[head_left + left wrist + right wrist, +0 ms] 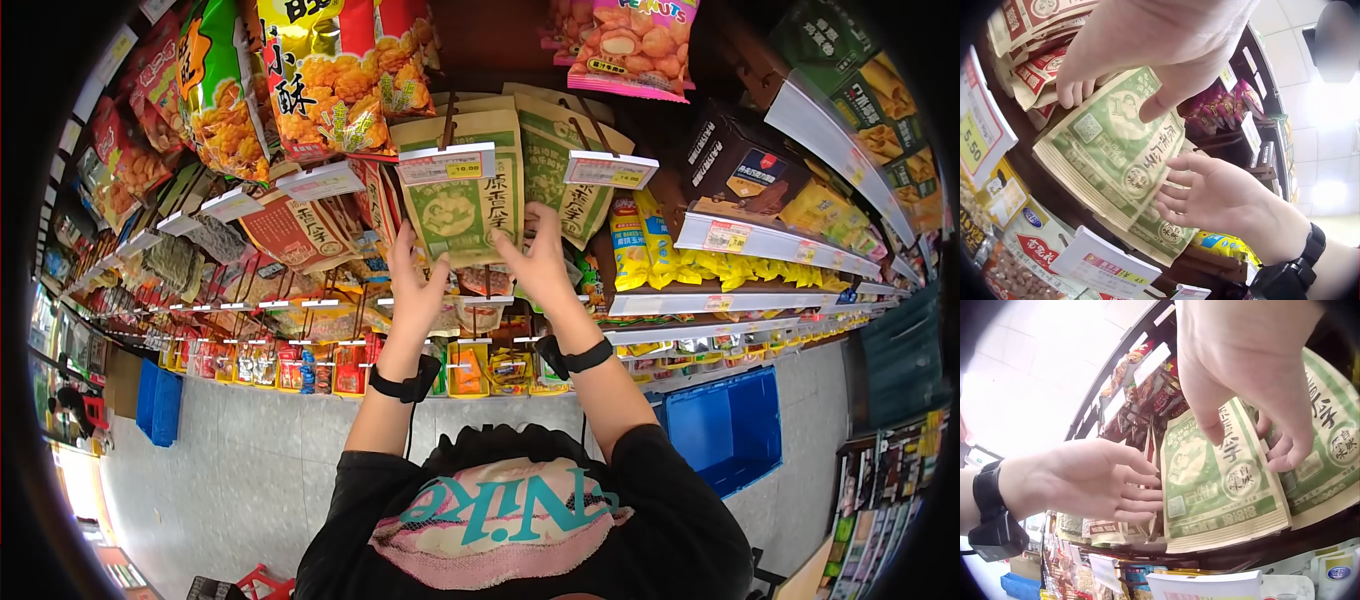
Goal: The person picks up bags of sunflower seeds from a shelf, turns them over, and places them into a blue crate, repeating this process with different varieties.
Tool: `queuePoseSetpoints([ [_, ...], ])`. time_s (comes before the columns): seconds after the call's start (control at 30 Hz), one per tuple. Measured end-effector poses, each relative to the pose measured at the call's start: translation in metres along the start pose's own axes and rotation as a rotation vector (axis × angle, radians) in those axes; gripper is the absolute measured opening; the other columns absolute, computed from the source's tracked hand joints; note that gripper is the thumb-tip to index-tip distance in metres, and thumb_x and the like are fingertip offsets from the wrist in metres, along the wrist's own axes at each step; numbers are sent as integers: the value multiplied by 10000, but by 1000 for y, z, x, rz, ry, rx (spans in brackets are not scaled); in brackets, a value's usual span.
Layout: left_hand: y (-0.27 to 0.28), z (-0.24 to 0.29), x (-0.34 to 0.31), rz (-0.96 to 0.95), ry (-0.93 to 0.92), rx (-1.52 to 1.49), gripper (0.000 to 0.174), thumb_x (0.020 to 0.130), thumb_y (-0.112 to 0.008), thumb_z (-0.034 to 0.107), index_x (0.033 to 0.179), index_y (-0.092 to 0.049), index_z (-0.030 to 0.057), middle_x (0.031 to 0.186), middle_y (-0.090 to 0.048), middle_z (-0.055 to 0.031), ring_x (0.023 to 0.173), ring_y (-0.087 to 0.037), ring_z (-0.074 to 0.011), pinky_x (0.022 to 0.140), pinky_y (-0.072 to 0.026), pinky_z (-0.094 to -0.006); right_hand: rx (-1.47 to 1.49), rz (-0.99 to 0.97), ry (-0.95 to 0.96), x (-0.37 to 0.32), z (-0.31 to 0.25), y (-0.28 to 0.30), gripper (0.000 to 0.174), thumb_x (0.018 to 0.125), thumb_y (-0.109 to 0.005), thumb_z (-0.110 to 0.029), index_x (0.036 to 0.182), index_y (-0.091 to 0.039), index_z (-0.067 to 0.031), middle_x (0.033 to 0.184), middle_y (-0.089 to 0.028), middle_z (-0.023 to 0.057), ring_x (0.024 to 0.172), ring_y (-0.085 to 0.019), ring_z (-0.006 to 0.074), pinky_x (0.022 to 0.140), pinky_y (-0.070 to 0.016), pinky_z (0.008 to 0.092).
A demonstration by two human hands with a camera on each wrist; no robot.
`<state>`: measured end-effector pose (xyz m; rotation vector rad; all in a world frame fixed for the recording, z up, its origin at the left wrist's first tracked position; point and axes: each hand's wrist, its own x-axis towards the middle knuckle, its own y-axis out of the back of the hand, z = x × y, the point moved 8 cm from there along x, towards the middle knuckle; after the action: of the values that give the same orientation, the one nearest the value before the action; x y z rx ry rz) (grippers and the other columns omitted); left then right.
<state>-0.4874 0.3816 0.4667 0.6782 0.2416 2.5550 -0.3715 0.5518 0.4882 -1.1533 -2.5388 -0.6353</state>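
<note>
A green-and-tan paper bag [455, 215] with a scalloped pattern band hangs at the front of a stack of like bags, behind a price tag [447, 165]. My left hand [416, 280] is at its left side, thumb over the printed front and loosely extended fingers along the edge. Along the right edge lie the fingers of my right hand [535, 260], its thumb at the lettering. In the right wrist view, the right fingers [1288, 450] bend slightly between this bag and a neighbouring green bag [1329, 469]. The left wrist view shows the left thumb [1155, 107] over the bag's front.
Red-and-tan bags [300, 230] hang to the left, with orange snack bags [325, 90] above. A pink peanut bag [635, 45] hangs at upper right. Dark boxes [745, 165] and yellow packets [640, 240] fill the right shelves. A blue crate [725, 430] stands on the floor.
</note>
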Motion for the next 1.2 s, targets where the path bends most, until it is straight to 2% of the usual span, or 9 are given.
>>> queuePoseSetpoints([
  [0.03, 5, 2, -1, 45, -5, 84, 701, 903, -625, 160, 1460, -235, -9, 1306, -412, -199, 1261, -403, -292, 1055, -335, -423, -3, 11, 13, 0, -1, 4, 556, 832, -712, -222, 1202, -407, 59, 1126, -492, 215, 1066, -513, 306, 909, -433, 398],
  [0.13, 7, 3, -1, 15, 58, -65, 623, 903, -648, 183, 1409, -347, -22, 1211, -450, -141, 1155, -477, -238, 990, -404, -389, 94, -34, 31, 0, 4, 6, 542, 827, -734, -261, 1132, -408, 45, 1078, -517, 208, 1052, -523, 270, 881, -435, 384],
  [0.17, 8, 4, -1, 17, 57, -65, 623, 903, -648, 183, 1409, -347, -22, 1211, -450, -141, 1155, -477, -238, 990, -404, -389, 126, -67, 9, -1, 6, 5, 488, 846, -720, -209, 1109, -385, 30, 1070, -542, 192, 1030, -546, 230, 865, -449, 344],
  [0.2, 6, 2, -2, -6, 91, -215, 587, 899, -657, 171, 1379, -387, -33, 1210, -454, -123, 1121, -501, -217, 959, -429, -365, 125, -67, 12, -2, 3, 6, 488, 846, -720, -209, 1109, -385, 30, 1070, -542, 192, 1030, -546, 230, 865, -449, 344],
  [0.27, 5, 2, -4, -29, 125, -368, 552, 895, -665, 160, 1350, -427, -43, 1208, -459, -106, 1086, -526, -197, 927, -453, -342, 443, -52, 0, -6, 1, 6, 438, 864, -695, -129, 1118, -371, 20, 1071, -569, 173, 1000, -574, 202, 849, -468, 291],
  [0.3, 4, 6, -4, -77, 157, -404, 525, 908, -643, 127, 1352, -420, -43, 1223, -511, -108, 1118, -526, -186, 950, -429, -322, 443, -32, 2, -6, -2, 8, 497, 870, -676, -74, 1223, -343, 32, 1079, -585, 164, 998, -589, 187, 839, -481, 258],
  [0.43, 8, 17, -10, -68, 245, -480, 501, 914, -625, 87, 1351, -415, -41, 1262, -553, -109, 1156, -525, -180, 980, -403, -310, 472, -190, -43, -9, -12, 9, 648, 873, -683, -97, 1368, -298, 66, 1149, -584, 171, 1063, -579, 190, 875, -484, 289],
  [0.67, 7, 14, -18, -103, 272, -627, 552, 895, -631, 45, 1375, -372, -36, 1281, -549, -135, 1164, -540, -198, 983, -425, -316, 491, -236, -53, -16, -13, 6, 526, 880, -668, -73, 1308, -383, 40, 1181, -579, 150, 1076, -577, 180, 903, -482, 300],
  [1.2, 16, 26, -55, -143, 243, -726, 520, 874, -617, -15, 1345, -399, -17, 1261, -568, -125, 1143, -555, -179, 980, -426, -303, 561, -361, -105, -48, -29, 19, 522, 841, -702, -35, 1264, -399, 15, 1156, -582, 134, 1070, -585, 176, 907, -487, 311],
])
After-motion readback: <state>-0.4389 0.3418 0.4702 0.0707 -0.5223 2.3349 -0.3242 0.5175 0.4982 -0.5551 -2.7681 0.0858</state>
